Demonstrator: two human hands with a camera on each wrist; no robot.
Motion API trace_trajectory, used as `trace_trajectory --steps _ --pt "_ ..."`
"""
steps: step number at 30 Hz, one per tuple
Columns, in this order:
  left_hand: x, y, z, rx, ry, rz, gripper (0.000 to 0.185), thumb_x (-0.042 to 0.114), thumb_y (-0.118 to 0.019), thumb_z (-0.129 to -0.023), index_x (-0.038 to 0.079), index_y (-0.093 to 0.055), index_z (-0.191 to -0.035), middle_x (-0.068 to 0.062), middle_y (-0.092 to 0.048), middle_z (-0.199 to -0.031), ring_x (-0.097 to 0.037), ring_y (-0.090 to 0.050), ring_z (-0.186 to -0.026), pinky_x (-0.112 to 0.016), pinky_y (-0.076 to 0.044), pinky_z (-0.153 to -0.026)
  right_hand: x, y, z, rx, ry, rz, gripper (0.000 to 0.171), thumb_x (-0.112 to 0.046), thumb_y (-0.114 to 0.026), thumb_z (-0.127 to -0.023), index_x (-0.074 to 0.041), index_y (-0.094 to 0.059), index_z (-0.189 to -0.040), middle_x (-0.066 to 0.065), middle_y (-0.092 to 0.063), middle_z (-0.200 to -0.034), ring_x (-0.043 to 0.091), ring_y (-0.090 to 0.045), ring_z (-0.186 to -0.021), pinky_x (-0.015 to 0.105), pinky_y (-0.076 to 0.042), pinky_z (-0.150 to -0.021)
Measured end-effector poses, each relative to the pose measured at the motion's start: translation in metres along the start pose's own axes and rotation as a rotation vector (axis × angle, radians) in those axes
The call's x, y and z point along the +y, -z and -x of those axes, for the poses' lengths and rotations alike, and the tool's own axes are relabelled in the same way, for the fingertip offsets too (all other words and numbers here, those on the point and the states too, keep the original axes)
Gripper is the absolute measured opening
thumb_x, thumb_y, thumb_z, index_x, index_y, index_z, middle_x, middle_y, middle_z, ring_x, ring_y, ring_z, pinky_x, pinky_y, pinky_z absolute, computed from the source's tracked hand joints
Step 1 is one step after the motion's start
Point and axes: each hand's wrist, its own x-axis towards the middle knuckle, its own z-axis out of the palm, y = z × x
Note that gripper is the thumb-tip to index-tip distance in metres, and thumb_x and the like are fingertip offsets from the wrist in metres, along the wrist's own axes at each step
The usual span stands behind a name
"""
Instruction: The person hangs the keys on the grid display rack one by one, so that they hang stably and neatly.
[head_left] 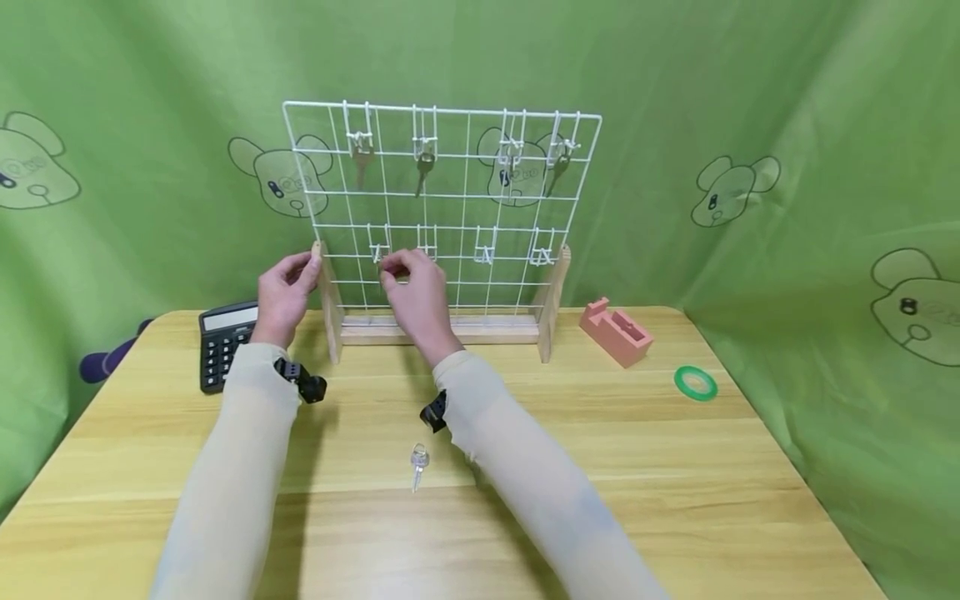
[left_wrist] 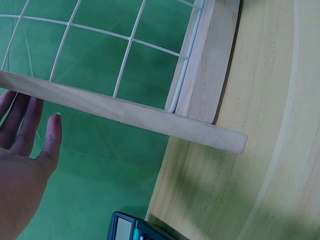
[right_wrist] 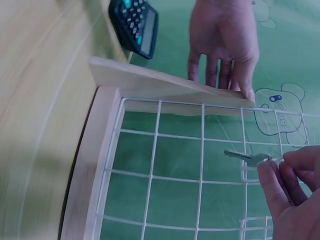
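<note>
My right hand (head_left: 420, 300) pinches a key (right_wrist: 245, 156) by its head, in front of the lower-left hook (head_left: 378, 250) of a white wire grid rack (head_left: 465, 196). In the right wrist view the blade points toward the rack's wooden base. My left hand (head_left: 283, 298) holds the upper end of the left wooden post (left_wrist: 125, 112), its fingers reaching behind it. Several keys hang from the upper row of hooks, one a dark key (head_left: 425, 167). On the table below my right wrist lies a silver key (head_left: 418, 467).
A black calculator (head_left: 217, 354) lies at the left, partly behind my left arm. Right of the rack stand a pink tape dispenser (head_left: 617, 333) and a green roll of tape (head_left: 696, 383). Green curtain (head_left: 750, 100) surrounds the wooden table (head_left: 360, 533).
</note>
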Motion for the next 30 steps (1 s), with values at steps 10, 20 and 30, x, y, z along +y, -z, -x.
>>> trace_trajectory --steps 10,20,30 --pt "-0.001 -0.002 0.001 0.000 -0.013 0.018 0.052 0.032 -0.061 -0.098 0.002 -0.051 -0.138 -0.017 -0.054 -0.133 -0.024 -0.053 -0.118 -0.026 -0.048 -0.101 0.015 0.009 0.012 -0.079 0.152 0.062 0.021 0.005 -0.063 -0.091 -0.001 -0.067 -0.110 0.003 -0.064 -0.100 0.014 -0.060 -0.093 0.012 -0.053 -0.080" --pt "-0.002 0.000 0.000 0.000 0.001 0.009 0.054 0.036 -0.060 -0.097 0.006 -0.051 -0.141 -0.016 -0.054 -0.136 -0.025 -0.054 -0.121 -0.025 -0.049 -0.100 0.017 0.028 0.023 -0.243 0.151 0.104 0.018 0.001 -0.065 -0.093 -0.002 -0.067 -0.110 0.003 -0.063 -0.104 0.014 -0.059 -0.095 0.012 -0.053 -0.082" --pt "-0.001 -0.002 0.002 0.014 0.023 0.064 0.055 0.035 -0.062 -0.096 0.005 -0.051 -0.140 -0.018 -0.053 -0.134 -0.026 -0.054 -0.119 -0.022 -0.051 -0.096 0.014 0.041 0.037 -0.353 0.062 0.162 0.015 -0.007 -0.067 -0.093 -0.004 -0.068 -0.108 0.001 -0.061 -0.105 0.013 -0.061 -0.096 0.016 -0.055 -0.081"
